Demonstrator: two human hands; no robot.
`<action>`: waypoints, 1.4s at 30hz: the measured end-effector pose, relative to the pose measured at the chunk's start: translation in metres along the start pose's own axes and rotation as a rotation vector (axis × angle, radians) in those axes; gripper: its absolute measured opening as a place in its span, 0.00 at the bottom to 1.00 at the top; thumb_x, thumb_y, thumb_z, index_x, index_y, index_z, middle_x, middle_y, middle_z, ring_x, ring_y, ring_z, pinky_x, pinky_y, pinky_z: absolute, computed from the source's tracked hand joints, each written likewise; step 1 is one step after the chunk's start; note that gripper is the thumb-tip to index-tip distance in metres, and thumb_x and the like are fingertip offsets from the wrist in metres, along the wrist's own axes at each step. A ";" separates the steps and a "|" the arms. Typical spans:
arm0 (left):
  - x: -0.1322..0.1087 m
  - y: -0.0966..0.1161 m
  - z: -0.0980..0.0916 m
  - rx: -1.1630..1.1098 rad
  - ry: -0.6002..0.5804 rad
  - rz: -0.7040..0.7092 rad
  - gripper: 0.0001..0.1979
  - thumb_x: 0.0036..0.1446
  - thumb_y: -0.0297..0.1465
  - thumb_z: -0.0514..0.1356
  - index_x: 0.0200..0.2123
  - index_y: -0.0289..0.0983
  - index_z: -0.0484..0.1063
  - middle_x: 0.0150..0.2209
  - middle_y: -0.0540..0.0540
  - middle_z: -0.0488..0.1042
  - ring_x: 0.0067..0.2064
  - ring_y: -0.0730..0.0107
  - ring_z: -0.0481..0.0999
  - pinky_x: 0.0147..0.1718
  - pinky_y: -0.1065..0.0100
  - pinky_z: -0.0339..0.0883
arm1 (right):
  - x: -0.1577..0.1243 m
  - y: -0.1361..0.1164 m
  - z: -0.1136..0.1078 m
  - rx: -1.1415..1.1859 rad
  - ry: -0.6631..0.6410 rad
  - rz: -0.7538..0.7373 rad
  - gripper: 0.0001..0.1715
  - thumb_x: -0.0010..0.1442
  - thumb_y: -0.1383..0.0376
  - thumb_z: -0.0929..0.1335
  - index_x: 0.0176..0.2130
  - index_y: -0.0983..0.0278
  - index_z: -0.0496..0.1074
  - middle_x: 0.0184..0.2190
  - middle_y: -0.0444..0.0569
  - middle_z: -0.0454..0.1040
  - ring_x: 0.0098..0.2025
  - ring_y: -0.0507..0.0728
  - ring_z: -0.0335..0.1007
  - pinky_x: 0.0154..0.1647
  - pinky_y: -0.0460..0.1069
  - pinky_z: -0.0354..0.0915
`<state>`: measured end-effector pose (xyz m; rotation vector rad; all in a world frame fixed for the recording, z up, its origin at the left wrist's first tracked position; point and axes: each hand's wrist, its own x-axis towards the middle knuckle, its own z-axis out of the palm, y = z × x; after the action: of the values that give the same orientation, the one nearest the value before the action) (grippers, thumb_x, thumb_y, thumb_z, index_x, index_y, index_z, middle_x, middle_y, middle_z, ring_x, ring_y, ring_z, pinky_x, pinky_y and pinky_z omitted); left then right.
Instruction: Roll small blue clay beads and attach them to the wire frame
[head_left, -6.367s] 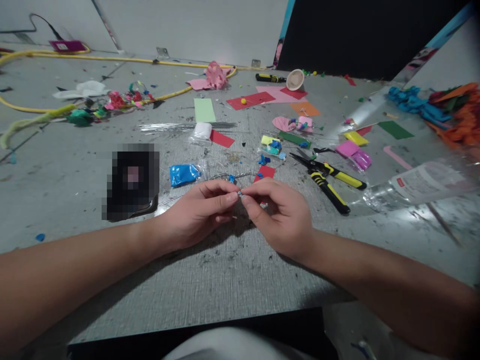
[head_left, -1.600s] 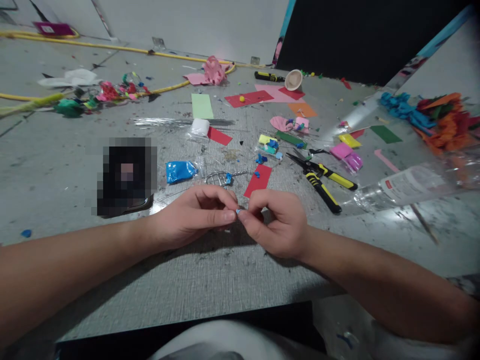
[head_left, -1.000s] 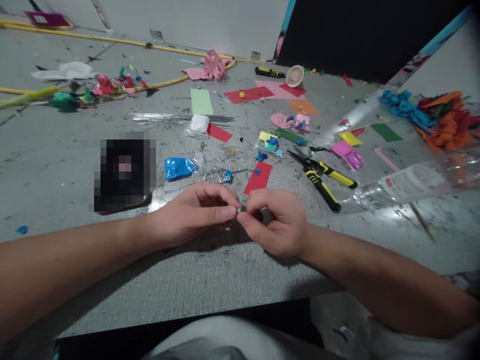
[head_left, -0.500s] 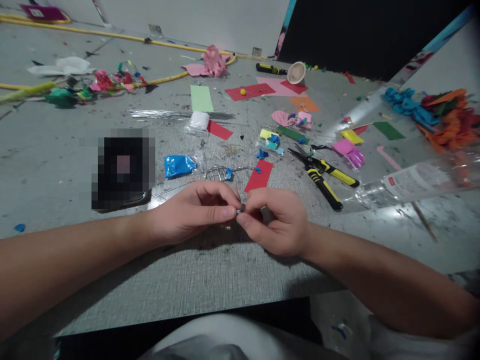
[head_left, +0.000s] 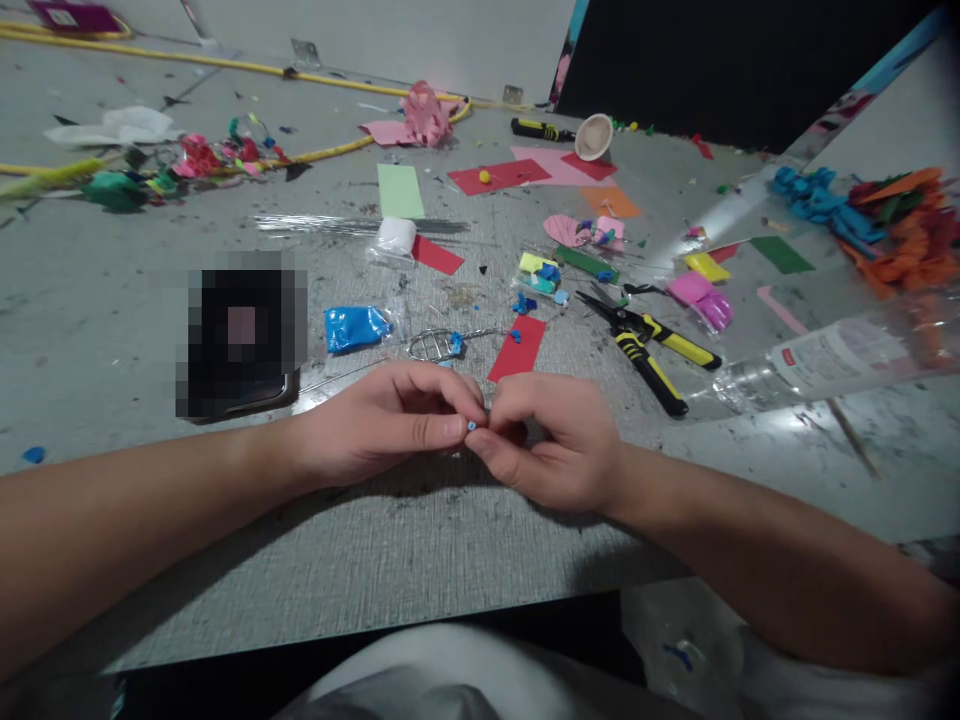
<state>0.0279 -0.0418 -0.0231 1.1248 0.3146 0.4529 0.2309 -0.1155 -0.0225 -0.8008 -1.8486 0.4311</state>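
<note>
A tiny blue piece (head_left: 472, 426), which looks like modelling clay, shows between the fingertips of both hands above the table's near part. My left hand (head_left: 390, 410) is closed in a pinch on it from the left. From the right, my right hand (head_left: 555, 440) pinches at the same piece, its thumb tip touching it and its other fingers curled. Just beyond the fingers lie a red card (head_left: 517, 348) with blue bits on it and a bent wire shape (head_left: 431, 345) with a blue lump. Left of these is a bag of blue clay (head_left: 356, 328).
Yellow-and-black pliers (head_left: 649, 350) lie splayed right of my right hand, with a clear bottle (head_left: 825, 355) beyond. A pixelated dark device (head_left: 240, 340) sits beyond my left forearm. Thin wires (head_left: 322, 226), coloured cards, clay packets and a yellow cable (head_left: 187, 62) lie farther back.
The tiny blue piece has shifted slightly left between the fingertips, and my right thumb has moved a little left with it. The whole view has shifted slightly.
</note>
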 end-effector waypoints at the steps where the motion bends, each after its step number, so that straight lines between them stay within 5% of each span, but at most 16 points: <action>1: 0.000 0.000 0.000 -0.002 -0.014 0.004 0.06 0.60 0.36 0.76 0.35 0.40 0.87 0.35 0.45 0.82 0.40 0.64 0.82 0.43 0.64 0.77 | 0.000 0.000 0.000 0.002 -0.005 -0.001 0.14 0.68 0.67 0.72 0.31 0.61 0.67 0.21 0.37 0.67 0.23 0.47 0.62 0.27 0.43 0.61; 22: -0.002 0.001 -0.002 0.103 -0.028 0.006 0.09 0.61 0.40 0.75 0.36 0.42 0.86 0.37 0.46 0.84 0.41 0.63 0.84 0.44 0.62 0.79 | 0.000 0.000 -0.002 0.040 -0.039 -0.003 0.13 0.67 0.67 0.72 0.31 0.61 0.67 0.21 0.38 0.67 0.23 0.48 0.61 0.26 0.45 0.60; 26: -0.002 0.009 -0.005 0.429 -0.057 0.078 0.02 0.66 0.31 0.71 0.39 0.41 0.85 0.38 0.47 0.83 0.40 0.66 0.84 0.42 0.66 0.78 | 0.000 0.004 -0.003 0.084 0.044 0.090 0.10 0.67 0.68 0.70 0.32 0.61 0.70 0.23 0.39 0.70 0.24 0.48 0.64 0.27 0.45 0.63; 28: -0.003 0.012 -0.008 0.726 -0.111 0.206 0.06 0.67 0.24 0.68 0.42 0.40 0.84 0.39 0.47 0.83 0.41 0.68 0.84 0.43 0.68 0.77 | 0.001 0.008 -0.003 0.090 0.112 0.174 0.11 0.68 0.69 0.69 0.32 0.61 0.70 0.24 0.39 0.70 0.24 0.48 0.64 0.27 0.45 0.63; 33: -0.004 0.008 -0.014 1.283 -0.073 0.411 0.07 0.71 0.25 0.62 0.44 0.35 0.82 0.38 0.44 0.81 0.38 0.66 0.81 0.38 0.70 0.74 | 0.003 0.017 -0.002 0.151 0.169 0.330 0.14 0.70 0.65 0.69 0.30 0.61 0.69 0.22 0.38 0.66 0.23 0.48 0.60 0.25 0.46 0.60; 42: -0.004 0.006 -0.019 1.541 0.133 0.442 0.15 0.74 0.32 0.58 0.43 0.33 0.84 0.37 0.40 0.80 0.37 0.60 0.80 0.36 0.65 0.72 | 0.003 0.021 -0.001 0.163 0.141 0.345 0.13 0.69 0.67 0.70 0.31 0.61 0.69 0.22 0.37 0.66 0.23 0.48 0.59 0.25 0.46 0.59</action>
<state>0.0144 -0.0266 -0.0252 2.7051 0.5532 0.6826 0.2382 -0.0986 -0.0327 -1.0135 -1.5258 0.7159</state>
